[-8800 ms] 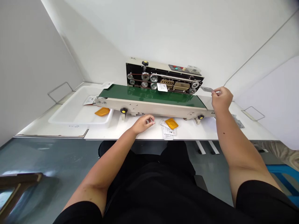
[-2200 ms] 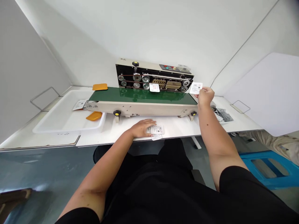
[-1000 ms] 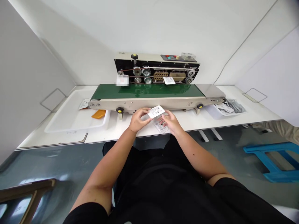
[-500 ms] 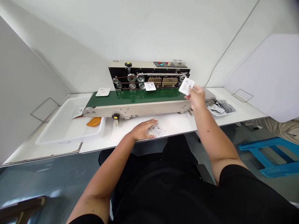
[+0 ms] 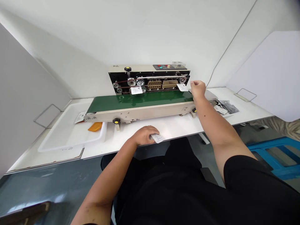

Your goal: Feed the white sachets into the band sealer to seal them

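A small white printed packet (image 5: 158, 138) is gripped by my left hand (image 5: 146, 135) at the table's front edge, fingers curled over its left side. At the right end of the band sealer (image 5: 140, 67), my right hand (image 5: 198, 89) is raised with thumb and fingers pinched together, nothing visible in them. Just left of those fingertips, apart from them, another white packet (image 5: 182, 87) sits at the sealer's rollers. A further packet (image 5: 136, 90) stands farther left along the rollers, above the green conveyor belt (image 5: 107, 104).
A white plastic tray (image 5: 58, 145) stands at the left, holding a packet (image 5: 80, 117) and an orange piece (image 5: 95, 126). Several loose packets (image 5: 225, 107) lie right of the sealer. A blue stool (image 5: 278, 156) is on the floor at right.
My right hand has let go of its packet at the sealer's right end. The packet on the rollers moved left; the one at the belt's left end is gone. My left hand closed on its packet.
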Motion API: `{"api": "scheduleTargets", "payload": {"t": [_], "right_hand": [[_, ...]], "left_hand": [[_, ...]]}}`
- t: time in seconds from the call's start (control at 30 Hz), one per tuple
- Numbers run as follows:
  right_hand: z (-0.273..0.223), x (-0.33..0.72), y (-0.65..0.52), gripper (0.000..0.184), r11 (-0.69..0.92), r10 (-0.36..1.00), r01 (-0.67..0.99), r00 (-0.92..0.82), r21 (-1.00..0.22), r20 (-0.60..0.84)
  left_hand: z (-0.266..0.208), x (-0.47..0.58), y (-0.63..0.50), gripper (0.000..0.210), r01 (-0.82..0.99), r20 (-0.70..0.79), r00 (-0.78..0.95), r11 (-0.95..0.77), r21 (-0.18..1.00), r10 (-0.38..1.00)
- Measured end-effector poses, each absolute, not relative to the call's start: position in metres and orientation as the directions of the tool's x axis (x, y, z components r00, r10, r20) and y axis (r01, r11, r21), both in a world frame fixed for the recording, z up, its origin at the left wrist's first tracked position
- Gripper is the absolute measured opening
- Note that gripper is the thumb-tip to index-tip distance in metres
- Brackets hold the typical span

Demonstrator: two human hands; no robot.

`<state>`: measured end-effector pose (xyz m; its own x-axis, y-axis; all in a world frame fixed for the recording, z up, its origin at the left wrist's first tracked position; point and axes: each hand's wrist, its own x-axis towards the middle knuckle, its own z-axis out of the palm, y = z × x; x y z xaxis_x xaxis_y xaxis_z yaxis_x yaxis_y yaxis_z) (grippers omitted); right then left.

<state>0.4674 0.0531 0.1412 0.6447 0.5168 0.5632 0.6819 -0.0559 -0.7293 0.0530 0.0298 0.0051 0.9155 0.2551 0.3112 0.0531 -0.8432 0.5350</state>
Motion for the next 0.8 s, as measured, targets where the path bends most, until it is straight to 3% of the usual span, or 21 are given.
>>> {"api": "scheduleTargets", "payload": {"t": [0.07, 0.1, 0.17, 0.27, 0.37, 0.43, 0.5, 0.63, 0.7, 0.8], "right_hand": [[0.132, 0.438, 0.030, 0.025, -0.021, 0.354, 0.792, 0.577, -0.610, 0.736], [0.124, 0.419, 0.016, 0.027, 0.017, 0.330, 0.807, 0.553, -0.591, 0.765], [0.101, 0.376, -0.014, 0.031, 0.152, 0.461, 0.798, 0.464, -0.583, 0.756], [0.058, 0.314, -0.048, 0.033, 0.262, 0.805, 0.576, 0.312, -0.775, 0.505], [0.022, 0.271, -0.059, 0.044, 0.124, 0.982, 0.283, 0.105, -0.951, 0.159], [0.010, 0.256, -0.055, 0.044, 0.053, 0.998, 0.187, 0.036, -0.981, 0.061], [0.009, 0.252, -0.048, 0.037, 0.059, 0.996, 0.184, 0.054, -0.981, 0.070], [0.027, 0.261, -0.042, 0.034, 0.190, 0.965, 0.296, 0.118, -0.936, 0.233], [0.039, 0.268, -0.045, 0.038, 0.221, 0.956, 0.380, 0.098, -0.898, 0.277], [0.056, 0.283, -0.050, 0.024, 0.218, 0.964, 0.502, 0.023, -0.837, 0.265]], "left_hand": [[0.005, 0.052, 0.032, 0.025, 0.063, 0.347, 0.873, -0.785, 0.616, 0.342], [0.004, 0.052, 0.032, 0.029, 0.082, 0.343, 0.842, -0.727, 0.682, 0.417], [0.002, 0.051, 0.034, 0.041, 0.109, 0.280, 0.774, -0.555, 0.825, 0.568], [-0.002, 0.050, 0.034, 0.050, 0.063, 0.193, 0.723, -0.342, 0.937, 0.663], [-0.004, 0.051, 0.034, 0.054, 0.000, 0.233, 0.723, -0.337, 0.942, 0.651], [-0.004, 0.051, 0.034, 0.054, 0.008, 0.237, 0.747, -0.364, 0.931, 0.621], [-0.004, 0.051, 0.034, 0.051, 0.043, 0.215, 0.771, -0.386, 0.921, 0.599], [-0.003, 0.051, 0.036, 0.041, 0.107, 0.220, 0.773, -0.465, 0.879, 0.595], [-0.003, 0.051, 0.038, 0.036, 0.145, 0.247, 0.764, -0.531, 0.835, 0.596], [-0.002, 0.051, 0.040, 0.031, 0.178, 0.264, 0.763, -0.584, 0.792, 0.590]]}}
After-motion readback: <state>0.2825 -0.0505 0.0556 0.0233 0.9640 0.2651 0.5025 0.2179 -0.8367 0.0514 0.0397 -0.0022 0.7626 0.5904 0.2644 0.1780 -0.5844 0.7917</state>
